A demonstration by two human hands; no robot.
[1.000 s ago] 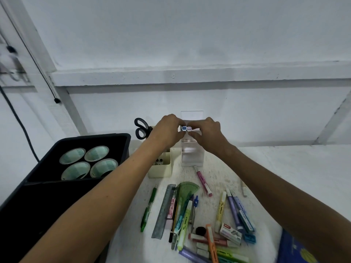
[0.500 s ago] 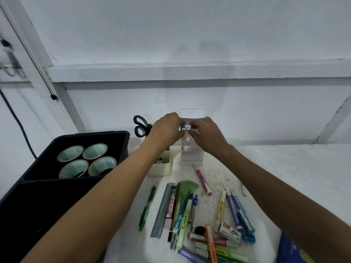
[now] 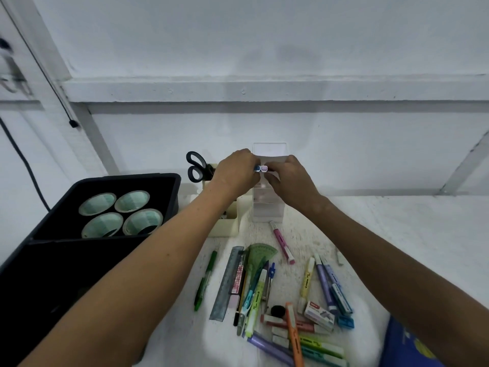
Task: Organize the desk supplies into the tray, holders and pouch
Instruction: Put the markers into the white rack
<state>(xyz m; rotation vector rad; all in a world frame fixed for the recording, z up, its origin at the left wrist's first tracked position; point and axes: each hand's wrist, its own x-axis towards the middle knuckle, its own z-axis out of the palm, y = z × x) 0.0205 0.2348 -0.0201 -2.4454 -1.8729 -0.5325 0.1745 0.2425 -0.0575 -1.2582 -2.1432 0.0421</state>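
Note:
Two pens stand side by side over the mouth of a clear acrylic holder (image 3: 268, 210). My left hand (image 3: 234, 172) pinches the blue-capped pen (image 3: 257, 168). My right hand (image 3: 289, 177) pinches the lilac-capped pen (image 3: 264, 168). Only the cap ends show; the barrels are hidden by my fingers. A cream holder (image 3: 227, 223) with black scissors (image 3: 197, 166) stands just left of the clear one. A heap of pens, highlighters, a ruler (image 3: 226, 283) and a green protractor (image 3: 260, 256) lies on the white desk nearer to me.
A black tray (image 3: 79, 186) at the left holds several rolls of tape (image 3: 120, 214). A pink pen (image 3: 282, 242) lies in front of the clear holder. A staple box (image 3: 318, 315) sits in the heap. A blue pouch (image 3: 404, 345) is at the bottom right corner.
Both hands stay at the top of the clear holder with the two pens; they have sunk only slightly, and the pen caps sit closer together.

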